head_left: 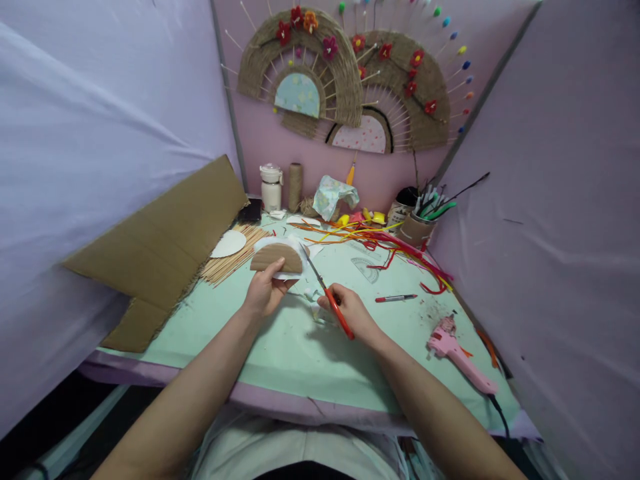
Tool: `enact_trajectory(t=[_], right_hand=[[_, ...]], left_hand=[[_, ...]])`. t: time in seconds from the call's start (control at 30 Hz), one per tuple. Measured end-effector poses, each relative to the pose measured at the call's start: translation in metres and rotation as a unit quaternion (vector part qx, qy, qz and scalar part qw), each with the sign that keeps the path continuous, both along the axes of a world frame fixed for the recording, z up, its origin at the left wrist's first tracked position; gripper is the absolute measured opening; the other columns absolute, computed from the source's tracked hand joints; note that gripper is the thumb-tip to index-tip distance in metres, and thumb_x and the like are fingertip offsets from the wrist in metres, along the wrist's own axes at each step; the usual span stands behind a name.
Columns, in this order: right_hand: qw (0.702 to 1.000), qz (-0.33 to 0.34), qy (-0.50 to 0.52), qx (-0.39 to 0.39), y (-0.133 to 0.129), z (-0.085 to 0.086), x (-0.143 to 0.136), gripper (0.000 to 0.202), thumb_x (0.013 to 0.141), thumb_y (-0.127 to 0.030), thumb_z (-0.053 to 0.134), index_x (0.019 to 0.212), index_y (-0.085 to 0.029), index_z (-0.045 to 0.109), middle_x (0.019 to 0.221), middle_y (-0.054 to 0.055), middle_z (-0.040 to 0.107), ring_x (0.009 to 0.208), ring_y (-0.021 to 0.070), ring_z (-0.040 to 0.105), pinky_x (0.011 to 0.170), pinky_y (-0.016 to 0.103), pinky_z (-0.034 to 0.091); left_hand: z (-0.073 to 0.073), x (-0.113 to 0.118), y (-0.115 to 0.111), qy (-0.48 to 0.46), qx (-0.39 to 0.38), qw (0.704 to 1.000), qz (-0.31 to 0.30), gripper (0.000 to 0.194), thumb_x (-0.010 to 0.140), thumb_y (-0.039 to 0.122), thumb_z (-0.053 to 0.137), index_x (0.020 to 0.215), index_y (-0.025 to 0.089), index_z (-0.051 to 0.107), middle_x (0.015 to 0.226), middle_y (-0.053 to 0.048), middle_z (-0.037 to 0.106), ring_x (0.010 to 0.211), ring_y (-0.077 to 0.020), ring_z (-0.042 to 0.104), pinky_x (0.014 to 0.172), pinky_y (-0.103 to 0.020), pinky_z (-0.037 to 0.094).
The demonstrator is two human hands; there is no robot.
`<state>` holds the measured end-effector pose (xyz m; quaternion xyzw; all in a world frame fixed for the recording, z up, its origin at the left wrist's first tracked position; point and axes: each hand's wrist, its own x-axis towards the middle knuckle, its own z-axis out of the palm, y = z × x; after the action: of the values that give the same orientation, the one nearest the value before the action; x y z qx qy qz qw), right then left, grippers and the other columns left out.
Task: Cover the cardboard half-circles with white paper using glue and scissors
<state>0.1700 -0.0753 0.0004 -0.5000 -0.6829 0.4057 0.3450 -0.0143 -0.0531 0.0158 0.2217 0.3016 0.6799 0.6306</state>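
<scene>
My left hand point(269, 287) holds a brown cardboard half-circle point(275, 258), thumb on its face. White material shows around the half-circle's curved edge and below its straight edge. In my right hand point(346, 309) is a pair of scissors point(337, 311) with red handles, its blades pointing up and left, close to the right end of the half-circle. Whether the blades touch the white material is too small to tell. Small pale scraps point(314, 295) lie on the table between my hands.
Thin wooden sticks point(233, 257) and a large cardboard sheet point(170, 240) lie left. Colourful pipe cleaners point(370, 237), a protractor point(365, 269), a marker point(396, 299) and a pink glue gun point(463, 357) are right. A jar point(271, 189) and pen holder point(416, 229) stand behind.
</scene>
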Motion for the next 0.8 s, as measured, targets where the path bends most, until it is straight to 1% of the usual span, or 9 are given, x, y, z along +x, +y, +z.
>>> enact_trajectory(t=[0.2,0.4,0.6,0.8], right_hand=[[1.000,0.000,-0.010,-0.004,0.0004,0.0013,0.0006,0.034,0.071,-0.049,0.059,0.061,-0.019,0.044,0.059,-0.005,0.045,0.056,0.0104,0.037,0.053,0.022,0.029],[1.000,0.001,-0.028,-0.001,0.0006,-0.0006,0.0011,0.032,0.071,-0.048,0.057,0.063,-0.019,0.045,0.059,-0.005,0.044,0.058,0.0109,0.038,0.053,0.022,0.029],[0.998,0.000,-0.062,0.000,0.0008,-0.0019,0.0014,0.027,0.070,-0.044,0.057,0.066,-0.019,0.046,0.061,-0.005,0.048,0.059,0.0116,0.041,0.052,0.022,0.030],[0.998,0.016,-0.062,-0.002,-0.0017,0.0022,0.0019,0.024,0.071,-0.042,0.055,0.070,-0.020,0.047,0.063,-0.004,0.050,0.059,0.0119,0.042,0.053,0.023,0.030]], left_hand=[[0.0005,-0.0017,0.0012,-0.029,-0.004,1.000,0.006,0.022,0.074,0.013,0.064,0.095,0.017,0.064,0.087,-0.002,0.071,0.080,-0.0164,0.066,0.075,-0.033,0.055],[0.0017,-0.0044,0.0040,-0.046,-0.011,0.999,0.008,0.017,0.079,0.015,0.059,0.096,0.014,0.064,0.086,-0.003,0.072,0.078,-0.0153,0.066,0.075,-0.031,0.056],[0.0016,-0.0056,0.0039,-0.039,-0.007,0.999,0.000,0.019,0.077,0.014,0.062,0.096,0.014,0.064,0.085,-0.003,0.072,0.077,-0.0146,0.066,0.075,-0.029,0.055],[0.0022,-0.0067,0.0039,-0.026,-0.008,1.000,-0.005,0.021,0.076,0.016,0.063,0.097,0.015,0.064,0.087,-0.003,0.071,0.079,-0.0152,0.066,0.076,-0.029,0.054]])
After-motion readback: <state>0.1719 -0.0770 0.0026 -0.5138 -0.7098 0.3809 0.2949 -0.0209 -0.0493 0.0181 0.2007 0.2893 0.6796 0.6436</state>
